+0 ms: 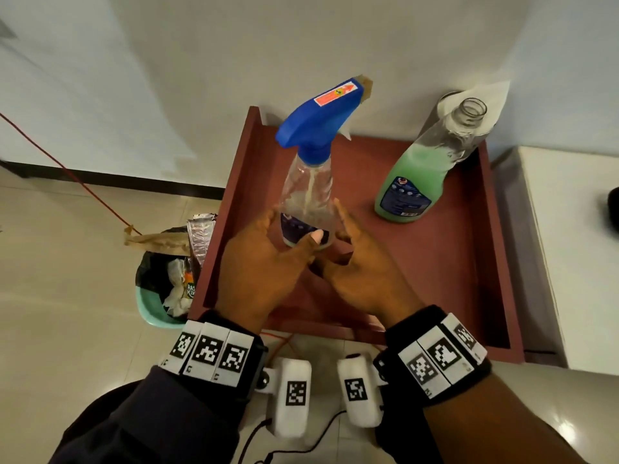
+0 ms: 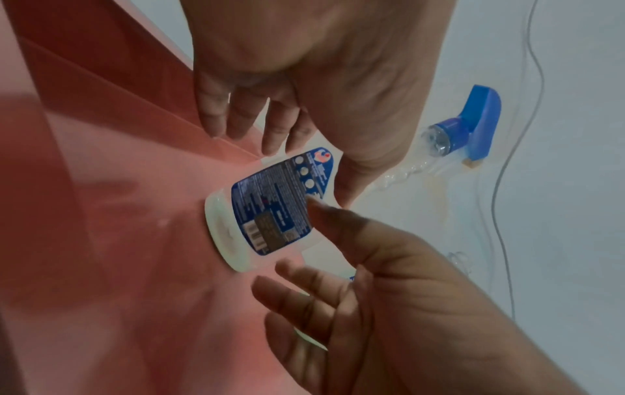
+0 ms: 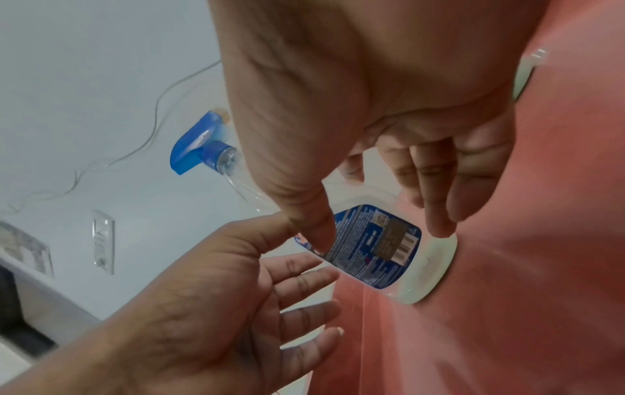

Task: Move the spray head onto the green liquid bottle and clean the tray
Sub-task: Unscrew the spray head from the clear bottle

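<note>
A clear, nearly empty bottle point(image 1: 308, 195) with a blue label stands upright on the red tray point(image 1: 435, 262). The blue spray head point(image 1: 318, 118) sits screwed on its neck. My left hand point(image 1: 291, 227) is at the bottle's base, thumb on the label and fingers spread straight behind it. My right hand point(image 1: 341, 219) is on the other side, thumb tip at the label and fingers straight. The green liquid bottle point(image 1: 415, 175) stands uncapped at the tray's back right. The wrist views show the label point(image 2: 277, 203) point(image 3: 372, 246) between both hands.
A white paper towel point(image 1: 485, 95) lies behind the green bottle. A green bin point(image 1: 157, 296) lined with a black bag and full of rubbish stands on the floor left of the tray. A white surface point(image 1: 569, 229) borders the tray's right side. Cables trail on the floor below my wrists.
</note>
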Motion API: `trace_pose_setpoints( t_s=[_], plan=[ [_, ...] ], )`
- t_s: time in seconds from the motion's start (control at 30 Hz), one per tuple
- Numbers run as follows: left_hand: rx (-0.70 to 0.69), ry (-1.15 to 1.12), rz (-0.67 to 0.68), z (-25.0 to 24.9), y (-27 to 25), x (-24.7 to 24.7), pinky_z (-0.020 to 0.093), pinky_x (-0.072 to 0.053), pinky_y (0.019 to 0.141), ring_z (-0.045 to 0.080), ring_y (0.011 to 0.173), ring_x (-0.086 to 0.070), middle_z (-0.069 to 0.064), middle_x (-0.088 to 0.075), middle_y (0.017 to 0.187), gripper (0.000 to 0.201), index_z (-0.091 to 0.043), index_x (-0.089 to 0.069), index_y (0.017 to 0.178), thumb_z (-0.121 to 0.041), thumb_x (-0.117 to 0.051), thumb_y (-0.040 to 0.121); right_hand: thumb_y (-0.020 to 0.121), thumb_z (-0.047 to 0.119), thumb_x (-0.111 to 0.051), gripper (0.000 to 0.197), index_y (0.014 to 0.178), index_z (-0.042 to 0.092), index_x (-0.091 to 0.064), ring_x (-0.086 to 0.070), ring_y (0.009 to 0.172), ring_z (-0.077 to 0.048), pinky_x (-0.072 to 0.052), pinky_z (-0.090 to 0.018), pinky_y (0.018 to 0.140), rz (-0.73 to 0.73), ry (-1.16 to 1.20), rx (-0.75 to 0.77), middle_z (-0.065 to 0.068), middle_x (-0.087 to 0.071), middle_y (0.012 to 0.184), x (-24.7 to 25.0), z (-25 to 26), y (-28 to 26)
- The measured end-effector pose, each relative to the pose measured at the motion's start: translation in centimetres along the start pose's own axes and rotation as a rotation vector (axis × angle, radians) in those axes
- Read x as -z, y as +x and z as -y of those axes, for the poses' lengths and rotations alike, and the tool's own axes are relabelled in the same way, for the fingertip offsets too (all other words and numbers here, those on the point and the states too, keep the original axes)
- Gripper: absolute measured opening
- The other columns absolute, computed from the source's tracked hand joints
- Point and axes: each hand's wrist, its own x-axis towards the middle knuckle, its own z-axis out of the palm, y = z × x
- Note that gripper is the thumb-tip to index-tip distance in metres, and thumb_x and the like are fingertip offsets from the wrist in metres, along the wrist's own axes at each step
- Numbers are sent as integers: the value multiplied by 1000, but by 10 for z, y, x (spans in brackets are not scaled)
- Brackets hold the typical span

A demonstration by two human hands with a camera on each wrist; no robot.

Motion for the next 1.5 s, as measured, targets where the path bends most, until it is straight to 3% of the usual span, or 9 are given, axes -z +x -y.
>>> trace_pose_setpoints(
  t_s=[0.1,0.2,0.37,0.57,0.7,0.9,1.1,1.4,1.5],
  plan=[
    [14,124,-1,0,1,5,16,-44,78,-2,97,-61,-21,-68,107,61,-34,-63,115,-75,-74,71,81,44,-79,72,145,39,-47,-67,103,-3,-54,-17,86,-131,-169,36,21,-66,120,8,5,-7],
    [-62,156,79,-4,1,11,5,-38,70,-14,84,-58,-25,-66,95,63,-39,-61,104,-87,-66,63,75,54,-75,47,114,32,-65,-64,88,-6,-49,-15,70,-241,-265,99,14,-69,107,15,4,-10],
    [-182,-112,72,-9,0,17,10,-54,82,-11,97,-67,-22,-73,101,49,-38,-65,108,-77,-66,77,75,42,-85,33,104,32,-73,-67,98,9,-48,-6,76,-99,-69,87,20,-76,98,21,4,-9],
    [-343,-545,117,-18,-4,18,28,-59,88,15,98,-73,-2,-75,106,31,-31,-60,125,-17,-69,98,66,45,-91,42,102,41,-71,-66,98,11,-50,-13,83,28,-164,115,27,-72,96,27,10,-15],
    [-351,-510,148,-19,-7,13,50,-61,86,28,96,-74,12,-75,106,40,-30,-60,129,-36,-71,92,76,44,-74,48,120,27,-69,-70,110,-9,-58,-37,91,-146,104,308,10,-75,113,37,46,-29],
    [-417,-489,97,-22,-13,-1,51,-58,94,24,110,-72,1,-74,118,43,-21,-60,138,-34,-63,97,76,35,-87,32,99,16,-74,-75,91,-29,-58,-59,80,-486,284,418,-2,-78,95,23,73,-35],
    [-434,-478,140,-21,-14,-5,26,-57,92,7,112,-72,-18,-74,117,36,-35,-56,135,-25,-58,100,75,37,-89,35,102,19,-76,-75,91,-15,-61,-42,83,-518,194,336,7,-79,95,17,76,-37],
    [-403,-622,193,-18,-15,-3,35,-59,92,18,107,-74,-3,-76,114,35,-33,-59,134,-28,-56,99,88,39,-77,26,107,22,-76,-69,91,1,-48,-11,81,-606,-20,427,15,-75,95,5,80,-40],
    [-374,-654,193,-15,-13,-3,31,-58,86,14,100,-73,-4,-77,108,41,-15,-63,136,-27,-60,97,91,32,-70,26,111,16,-75,-63,91,5,-43,-8,81,-563,-77,448,11,-70,96,7,78,-36]
  ],
)
